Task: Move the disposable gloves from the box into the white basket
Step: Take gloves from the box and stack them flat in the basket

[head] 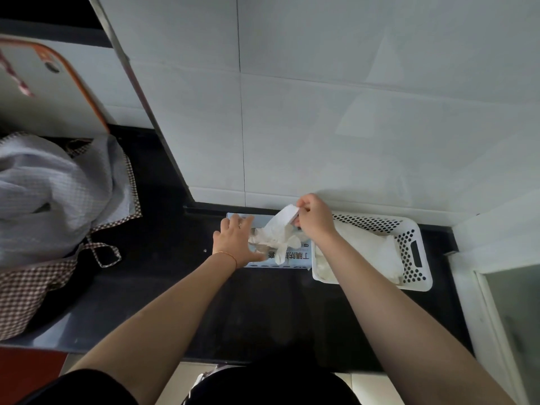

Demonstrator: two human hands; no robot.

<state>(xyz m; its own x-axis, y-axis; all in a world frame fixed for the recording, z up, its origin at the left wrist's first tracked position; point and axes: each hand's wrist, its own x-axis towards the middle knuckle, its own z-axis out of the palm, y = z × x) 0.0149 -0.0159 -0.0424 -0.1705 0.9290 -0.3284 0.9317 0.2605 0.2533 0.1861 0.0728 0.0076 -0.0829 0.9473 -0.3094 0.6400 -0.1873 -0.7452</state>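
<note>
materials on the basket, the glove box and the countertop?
White basket: looks like moulded plastic, matte, with punched round holes and a slot handle.
Glove box: probably printed cardboard, pale blue with dark lettering.
Countertop: dark and smooth with a slight sheen, possibly polished stone; can't confirm.

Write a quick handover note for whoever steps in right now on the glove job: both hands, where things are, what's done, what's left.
Left hand: flat on the light blue cardboard glove box, steadying it.
Right hand: pinching a thin white disposable glove, partly drawn out above the box's opening.
White perforated plastic basket: beside the box on the black countertop, already holding a pile of white gloves.
Done: several gloves moved.
Left: drop this glove in the basket, then continue; how many remain in the box cannot be seen.
</note>
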